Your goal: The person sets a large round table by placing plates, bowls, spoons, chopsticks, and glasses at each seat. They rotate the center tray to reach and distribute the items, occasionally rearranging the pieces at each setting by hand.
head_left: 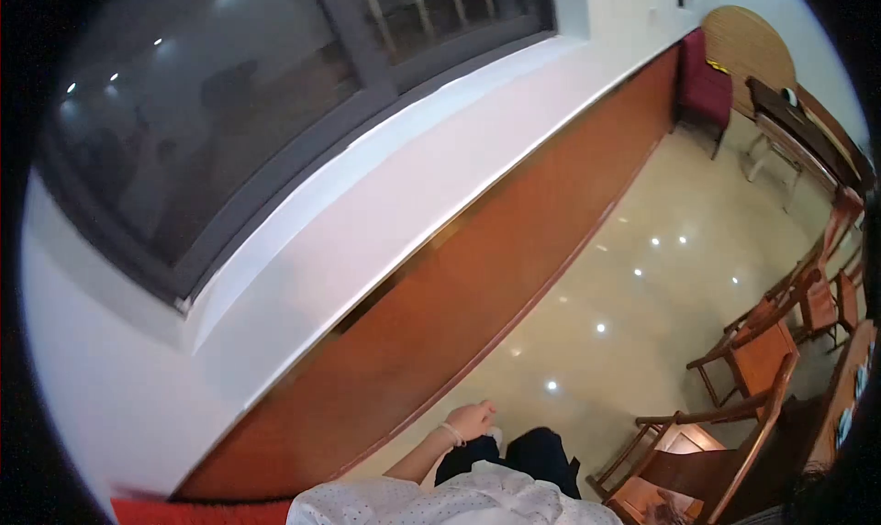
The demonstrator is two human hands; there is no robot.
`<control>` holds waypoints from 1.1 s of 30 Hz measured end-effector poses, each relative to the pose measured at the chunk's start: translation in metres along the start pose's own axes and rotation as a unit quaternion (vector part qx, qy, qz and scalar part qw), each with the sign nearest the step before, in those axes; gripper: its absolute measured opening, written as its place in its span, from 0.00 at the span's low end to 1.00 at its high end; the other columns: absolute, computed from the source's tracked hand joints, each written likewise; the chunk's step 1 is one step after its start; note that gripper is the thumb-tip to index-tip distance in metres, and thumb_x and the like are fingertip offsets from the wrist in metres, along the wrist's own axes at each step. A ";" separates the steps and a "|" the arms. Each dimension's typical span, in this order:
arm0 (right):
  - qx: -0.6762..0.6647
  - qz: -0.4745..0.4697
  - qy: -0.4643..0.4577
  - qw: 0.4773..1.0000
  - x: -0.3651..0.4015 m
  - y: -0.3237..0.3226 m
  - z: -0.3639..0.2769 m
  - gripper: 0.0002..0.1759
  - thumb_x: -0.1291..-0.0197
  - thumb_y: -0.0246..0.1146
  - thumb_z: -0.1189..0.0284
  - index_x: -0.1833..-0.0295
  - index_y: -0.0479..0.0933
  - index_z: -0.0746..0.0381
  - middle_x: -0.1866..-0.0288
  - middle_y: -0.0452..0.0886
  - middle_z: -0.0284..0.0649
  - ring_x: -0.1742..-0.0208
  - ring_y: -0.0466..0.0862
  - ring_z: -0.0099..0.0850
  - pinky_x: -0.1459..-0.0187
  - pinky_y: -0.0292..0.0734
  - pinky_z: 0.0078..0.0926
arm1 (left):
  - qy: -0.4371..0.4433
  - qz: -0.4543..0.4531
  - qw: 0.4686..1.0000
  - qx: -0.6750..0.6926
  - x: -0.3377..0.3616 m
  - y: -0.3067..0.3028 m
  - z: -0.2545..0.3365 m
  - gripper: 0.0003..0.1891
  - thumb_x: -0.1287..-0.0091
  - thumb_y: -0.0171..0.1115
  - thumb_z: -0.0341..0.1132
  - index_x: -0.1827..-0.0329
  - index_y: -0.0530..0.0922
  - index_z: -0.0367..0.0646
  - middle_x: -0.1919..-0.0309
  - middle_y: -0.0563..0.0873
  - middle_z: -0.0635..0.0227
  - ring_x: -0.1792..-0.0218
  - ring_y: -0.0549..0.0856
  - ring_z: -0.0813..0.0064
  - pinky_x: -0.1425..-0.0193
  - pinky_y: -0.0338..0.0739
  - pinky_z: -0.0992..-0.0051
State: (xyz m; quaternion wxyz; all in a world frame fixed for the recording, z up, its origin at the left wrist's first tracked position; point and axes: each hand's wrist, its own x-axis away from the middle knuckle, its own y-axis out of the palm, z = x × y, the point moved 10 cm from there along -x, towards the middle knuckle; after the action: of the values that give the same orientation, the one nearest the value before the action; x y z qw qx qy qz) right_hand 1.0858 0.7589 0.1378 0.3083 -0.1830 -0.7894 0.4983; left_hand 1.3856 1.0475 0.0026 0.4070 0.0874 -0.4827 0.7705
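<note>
My left hand [471,420] hangs in front of my body, above the dark trousers [537,461], with a light bracelet [451,433] around the wrist. Its fingers are curled in, and no object shows in them. It touches nothing that I can see. Below it, part of a white shoe [496,436] shows on the floor. My right hand is not in view. A wooden armchair [684,465] stands close on my right side.
Along the left runs a wall with a brown wood panel [440,328] under a dark-framed window [395,84]. Several wooden chairs [762,355] line the right beside a table edge [840,387]. A maroon chair [704,84], a round woven board [748,52] and a dark table [798,126] stand far off. The tiled floor [587,286] is shiny.
</note>
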 end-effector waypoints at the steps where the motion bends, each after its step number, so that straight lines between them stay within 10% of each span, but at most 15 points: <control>1: -0.046 0.024 0.009 0.999 -0.007 0.007 -0.005 0.20 0.42 0.58 0.60 0.49 0.72 0.60 0.76 0.77 0.53 0.77 0.79 0.47 0.75 0.71 0.41 | 0.045 0.019 0.998 -0.032 -0.027 -0.015 0.010 0.13 0.39 0.49 0.37 0.53 0.72 0.47 0.64 0.82 0.56 0.60 0.81 0.55 0.56 0.73 0.61; 6: -0.270 -0.003 0.238 0.933 -0.074 -0.012 -0.035 0.12 0.42 0.58 0.66 0.52 0.76 0.52 0.52 0.78 0.34 0.51 0.75 0.30 0.56 0.69 0.28 | 0.224 -0.007 0.975 0.000 -0.161 -0.061 0.152 0.12 0.39 0.51 0.38 0.56 0.73 0.44 0.68 0.83 0.58 0.64 0.82 0.57 0.59 0.74 0.63; 8: -0.333 0.269 0.169 0.888 -0.113 -0.055 -0.046 0.03 0.44 0.59 0.78 0.67 0.73 0.66 0.76 0.79 0.42 0.80 0.75 0.25 0.69 0.71 0.21 | 0.285 -0.057 0.957 0.009 -0.208 -0.061 0.213 0.11 0.38 0.51 0.38 0.57 0.74 0.43 0.70 0.83 0.59 0.66 0.82 0.59 0.61 0.75 0.64; 15: -0.326 0.513 0.142 0.781 -0.252 -0.209 -0.008 0.03 0.48 0.60 0.83 0.68 0.72 0.67 0.75 0.80 0.41 0.71 0.81 0.25 0.67 0.74 0.19 | 0.382 -0.156 0.910 0.049 -0.333 -0.077 0.413 0.10 0.38 0.55 0.38 0.60 0.75 0.41 0.74 0.82 0.62 0.71 0.83 0.68 0.66 0.75 0.72; 26: -0.296 0.529 0.180 0.774 -0.516 -0.298 0.077 0.04 0.49 0.63 0.80 0.69 0.74 0.65 0.75 0.80 0.40 0.73 0.82 0.28 0.70 0.74 0.21 | 0.214 -0.242 0.933 0.158 -0.639 -0.121 0.495 0.08 0.36 0.56 0.34 0.67 0.75 0.38 0.76 0.81 0.69 0.76 0.77 0.85 0.73 0.72 0.84; 33: -0.309 0.515 0.278 0.749 -0.654 -0.356 0.126 0.04 0.47 0.62 0.76 0.67 0.74 0.65 0.74 0.81 0.40 0.73 0.82 0.27 0.70 0.75 0.21 | 0.308 -0.377 0.871 0.065 -0.792 -0.111 0.726 0.11 0.36 0.56 0.36 0.72 0.76 0.37 0.78 0.81 0.69 0.79 0.77 0.84 0.74 0.73 0.83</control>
State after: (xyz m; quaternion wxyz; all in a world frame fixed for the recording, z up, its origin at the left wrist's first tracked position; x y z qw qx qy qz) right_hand 1.4939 0.1286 0.2194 0.1377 -0.7778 -0.5653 0.2376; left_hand 1.7950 0.0480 0.0363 0.7882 0.0469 -0.2123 0.5757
